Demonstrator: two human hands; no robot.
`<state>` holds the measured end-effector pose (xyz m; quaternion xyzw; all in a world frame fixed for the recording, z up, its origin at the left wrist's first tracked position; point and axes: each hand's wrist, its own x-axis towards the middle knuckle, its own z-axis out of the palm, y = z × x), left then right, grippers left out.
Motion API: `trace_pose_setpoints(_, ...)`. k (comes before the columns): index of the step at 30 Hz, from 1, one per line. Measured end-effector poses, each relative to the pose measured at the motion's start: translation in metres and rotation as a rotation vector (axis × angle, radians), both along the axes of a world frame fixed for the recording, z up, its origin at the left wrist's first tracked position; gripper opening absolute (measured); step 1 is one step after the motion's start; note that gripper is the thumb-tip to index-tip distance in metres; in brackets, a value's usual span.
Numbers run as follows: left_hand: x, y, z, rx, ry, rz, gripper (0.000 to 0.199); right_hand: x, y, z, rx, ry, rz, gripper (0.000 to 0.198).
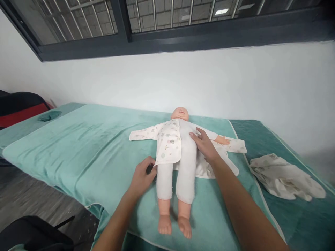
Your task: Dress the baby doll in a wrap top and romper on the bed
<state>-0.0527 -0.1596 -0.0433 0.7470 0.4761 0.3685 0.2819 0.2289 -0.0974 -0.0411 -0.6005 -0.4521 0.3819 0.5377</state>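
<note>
A baby doll (187, 153) with a white cloth body lies on its back, its head toward the wall and its bare feet toward me. A white printed baby shirt (169, 143) covers one half of its chest; the other half is spread open under the doll on the right. Near the doll's hip, my left hand (143, 174) pinches the shirt's lower left corner. My right hand (205, 144) rests at the right side of the doll's chest, thumb and forefinger apart. The doll's hand lies on top of the right sleeve (237, 145).
A green sheet (104, 146) covers the bed, with a darker green cover (288, 216) at the right. On that cover lies a crumpled white garment (286, 176). A white wall (157, 83) and a barred window stand behind. Black-and-red bag-like item (23, 108) at far left.
</note>
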Motion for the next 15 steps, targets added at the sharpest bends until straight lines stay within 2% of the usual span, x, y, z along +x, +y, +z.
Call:
trace_pose_setpoints(4, -0.003, -0.004, 0.000, 0.125, -0.092, -0.045, 0.010, 0.002, 0.004, -0.005, 0.023, -0.008, -0.006, 0.078)
trace_pose_setpoints(8, 0.006, 0.005, 0.004, 0.209, -0.124, -0.018, 0.034, 0.002, 0.003, -0.003, 0.050, -0.063, -0.026, 0.073)
trace_pose_setpoints(12, 0.031, 0.020, 0.020, 0.183, 0.036, -0.130, 0.044, 0.017, -0.001, 0.007, 0.072, -0.172, -0.104, 0.054)
trace_pose_setpoints(15, 0.053, 0.040, 0.040, 0.182, 0.226, -0.206, 0.051, 0.044, -0.001, 0.014, 0.110, -0.263, -0.302, 0.042)
